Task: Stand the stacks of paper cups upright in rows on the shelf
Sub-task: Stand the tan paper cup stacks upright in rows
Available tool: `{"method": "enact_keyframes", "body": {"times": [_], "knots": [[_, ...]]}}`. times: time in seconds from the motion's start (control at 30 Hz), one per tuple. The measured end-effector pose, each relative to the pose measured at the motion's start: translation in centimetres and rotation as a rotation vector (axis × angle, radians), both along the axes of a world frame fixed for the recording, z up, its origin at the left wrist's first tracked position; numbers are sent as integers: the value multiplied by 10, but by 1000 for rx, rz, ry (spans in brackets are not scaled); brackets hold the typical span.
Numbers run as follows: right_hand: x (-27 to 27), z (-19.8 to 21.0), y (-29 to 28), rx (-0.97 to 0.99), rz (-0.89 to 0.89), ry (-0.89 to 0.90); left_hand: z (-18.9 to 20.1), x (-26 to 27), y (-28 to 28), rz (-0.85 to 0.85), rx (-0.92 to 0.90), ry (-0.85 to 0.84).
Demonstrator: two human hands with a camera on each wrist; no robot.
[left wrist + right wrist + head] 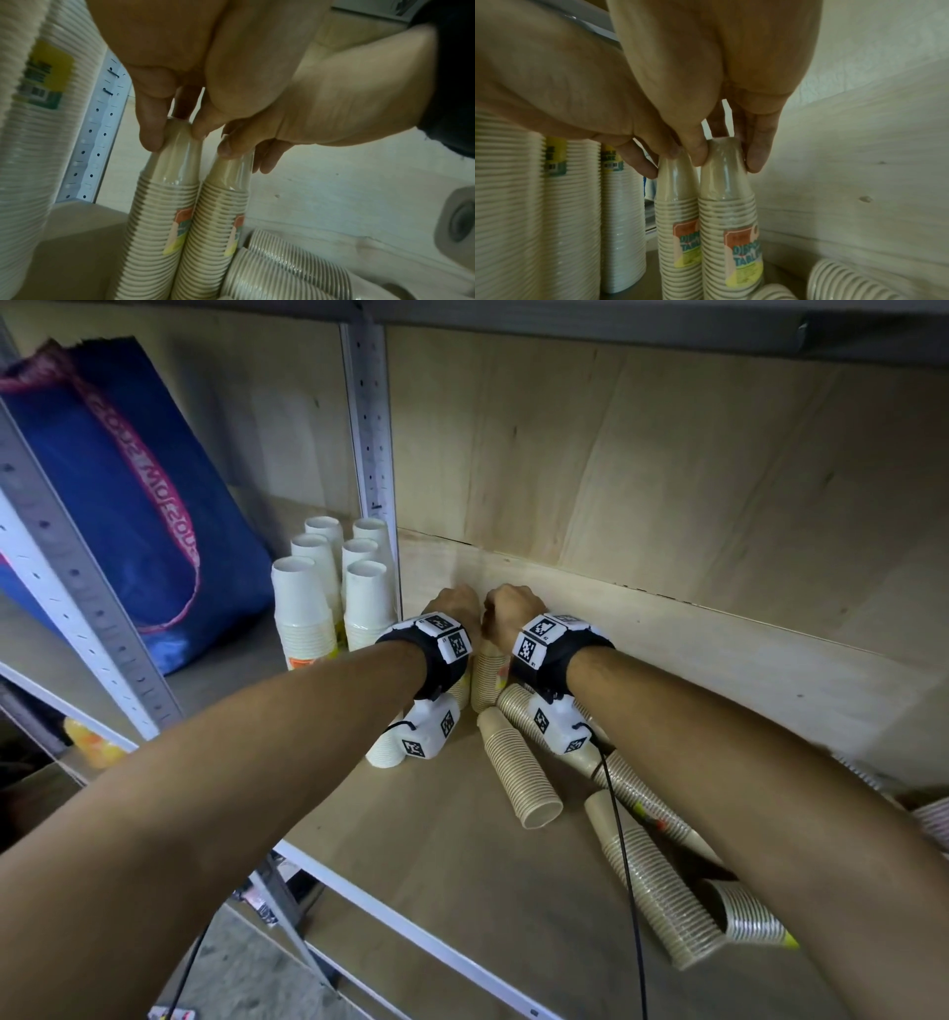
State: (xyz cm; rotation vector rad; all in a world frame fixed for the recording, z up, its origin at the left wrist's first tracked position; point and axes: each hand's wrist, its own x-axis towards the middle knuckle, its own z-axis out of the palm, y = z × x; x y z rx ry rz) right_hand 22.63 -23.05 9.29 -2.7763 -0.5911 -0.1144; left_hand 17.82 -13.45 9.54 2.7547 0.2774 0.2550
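Observation:
Two beige cup stacks, wrapped in clear film with orange and green labels, stand upright side by side in the back left corner of the shelf (pixel 411 839). My left hand (pixel 177 134) pinches the top of the left stack (pixel 159 219). Beside it, my right hand (pixel 726 154) grips the top of the right stack (pixel 729 223). In the head view both hands (pixel 457 608) (pixel 508 613) sit close to the back wall and the wrist gear hides most of both stacks. Several more beige stacks (pixel 518 767) (pixel 662 891) lie on their sides to the right.
Several white cup stacks (pixel 328 593) stand in rows in the bay to the left, behind a perforated metal upright (pixel 372 454). A white stack (pixel 385 752) lies under my left wrist. A blue bag (pixel 128 495) leans at far left. The plywood back wall (pixel 667 480) is right behind my hands.

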Motion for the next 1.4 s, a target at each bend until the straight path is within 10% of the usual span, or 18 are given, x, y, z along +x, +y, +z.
{"method": "enact_keyframes", "body": {"times": [1.4], "knots": [[-13,9,-24,92,-48,20,18,3,-9,-68,-13,-7]]}}
